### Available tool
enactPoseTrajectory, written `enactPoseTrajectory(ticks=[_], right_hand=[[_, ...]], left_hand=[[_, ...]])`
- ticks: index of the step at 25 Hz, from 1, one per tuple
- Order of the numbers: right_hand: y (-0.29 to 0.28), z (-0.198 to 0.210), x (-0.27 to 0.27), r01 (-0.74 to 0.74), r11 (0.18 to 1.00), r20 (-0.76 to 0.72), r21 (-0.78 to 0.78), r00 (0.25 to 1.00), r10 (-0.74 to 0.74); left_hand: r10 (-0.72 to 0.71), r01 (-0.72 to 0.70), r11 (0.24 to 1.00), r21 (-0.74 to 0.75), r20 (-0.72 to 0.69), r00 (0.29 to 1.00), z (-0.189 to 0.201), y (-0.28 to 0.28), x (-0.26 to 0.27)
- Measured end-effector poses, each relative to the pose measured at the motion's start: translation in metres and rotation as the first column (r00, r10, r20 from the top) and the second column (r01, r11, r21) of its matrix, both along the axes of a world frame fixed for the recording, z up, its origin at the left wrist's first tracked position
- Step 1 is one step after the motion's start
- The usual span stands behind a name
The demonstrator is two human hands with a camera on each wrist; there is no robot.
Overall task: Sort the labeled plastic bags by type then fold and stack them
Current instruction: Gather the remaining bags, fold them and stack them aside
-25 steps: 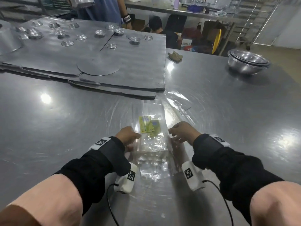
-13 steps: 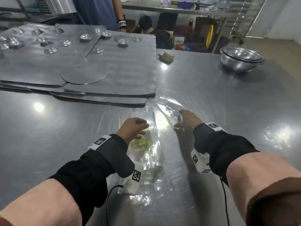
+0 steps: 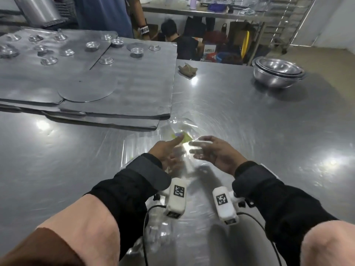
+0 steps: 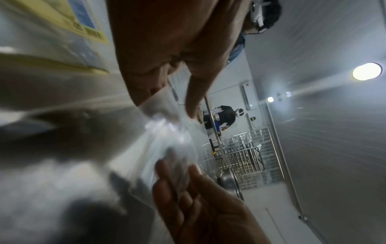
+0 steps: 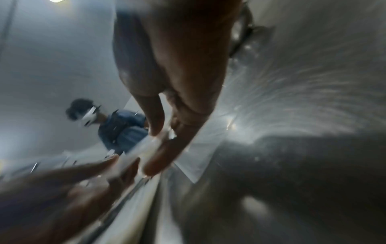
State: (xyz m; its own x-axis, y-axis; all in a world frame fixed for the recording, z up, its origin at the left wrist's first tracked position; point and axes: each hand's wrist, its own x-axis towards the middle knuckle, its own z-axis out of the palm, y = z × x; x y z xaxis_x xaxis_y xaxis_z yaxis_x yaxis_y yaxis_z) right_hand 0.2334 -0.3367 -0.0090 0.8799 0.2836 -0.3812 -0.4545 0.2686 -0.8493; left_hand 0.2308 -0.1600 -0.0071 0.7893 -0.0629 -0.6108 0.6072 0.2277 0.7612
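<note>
Thin, slippery clear bag (image 3: 178, 143), lifted off the surface (image 3: 249, 131): left hand (image 3: 165, 152) and right hand (image 3: 215, 152) pinch it; best held by edges near the label at 12 o'clock.

The counter (image 3: 249, 131) under my arms is brushed steel, glossy, with swirl scratches and hot glare spots. The plastic bag (image 3: 172, 131) is clear thin film, shiny and crinkled; its label (image 3: 185, 138) looks like matt yellow paper with a blue patch. Flat sheets (image 3: 124, 89) stacked at far left are dull grey metal with a faintly rippled finish. The nested bowls (image 3: 278, 73) are polished steel, mirror-bright. My sleeves (image 3: 134, 185) are matt black knit cloth. A crumpled tan rag (image 3: 187, 70) looks like soft cloth.
</note>
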Motion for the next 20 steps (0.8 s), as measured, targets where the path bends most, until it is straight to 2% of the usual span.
enactPoseTrajectory(ticks=[2,3,4,5,6,7,9,10,11,12,14,16,17,18,20], right_hand=[[0.004,-0.014,-0.004,-0.072,0.963,-0.025,-0.258,0.997,0.068],[0.004,-0.019,0.000,-0.039,0.888,0.007,-0.457,0.999,0.047],[0.002,-0.025,0.008,0.037,0.737,0.093,-0.675,0.995,0.035],[0.000,-0.028,0.017,0.112,0.538,0.177,-0.836,0.982,0.072],[-0.002,-0.029,0.026,0.160,0.361,0.216,-0.919,0.969,0.121],[-0.001,-0.030,0.033,0.158,0.247,0.199,-0.956,0.969,0.148],[0.007,-0.033,0.040,0.085,0.117,0.098,-0.990,0.988,0.118],[0.010,-0.036,0.043,0.045,0.078,0.051,-0.996,0.995,0.085],[0.014,-0.035,0.044,0.011,0.075,0.016,-0.997,0.998,0.058],[0.016,-0.037,0.046,-0.022,0.105,-0.017,-0.994,0.998,0.054],[0.016,-0.034,0.047,-0.108,0.134,-0.088,-0.985,0.986,0.145],[0.016,-0.028,0.043,-0.109,0.142,-0.074,-0.984,0.970,0.231],[0.019,-0.023,0.039,-0.075,0.179,-0.031,-0.981,0.970,0.241],[0.025,-0.016,0.034,-0.027,0.255,0.035,-0.967,0.971,0.236],[0.041,0.005,0.019,0.042,0.401,0.146,-0.915,0.961,0.233]], left_hand=[[0.115,-0.114,0.993,-0.019,0.038,0.993,-0.003,0.004,0.000],[0.140,-0.144,0.989,0.036,0.097,0.985,-0.004,0.010,-0.001],[0.136,-0.156,0.981,0.112,0.170,0.976,-0.005,0.018,-0.004],[0.112,-0.157,0.969,0.190,0.228,0.967,-0.004,0.028,-0.009],[0.079,-0.147,0.956,0.253,0.262,0.962,-0.001,0.038,-0.015],[0.041,-0.131,0.939,0.318,0.274,0.961,0.001,0.049,-0.026],[-0.009,-0.100,0.899,0.427,0.247,0.969,-0.002,0.071,-0.047],[-0.010,-0.096,0.882,0.462,0.223,0.975,-0.006,0.079,-0.056],[-0.008,-0.092,0.862,0.498,0.195,0.981,-0.012,0.087,-0.064],[-0.014,-0.082,0.831,0.550,0.168,0.986,-0.019,0.092,-0.070],[-0.049,-0.040,0.747,0.663,0.115,0.992,-0.030,0.099,-0.076],[-0.077,-0.006,0.699,0.715,0.084,0.994,-0.034,0.101,-0.077],[-0.086,0.006,0.691,0.723,0.074,0.994,-0.035,0.102,-0.077],[-0.098,0.014,0.672,0.740,0.070,0.993,-0.035,0.103,-0.078],[-0.147,0.074,0.559,0.826,0.010,0.989,-0.035,0.107,-0.077]])
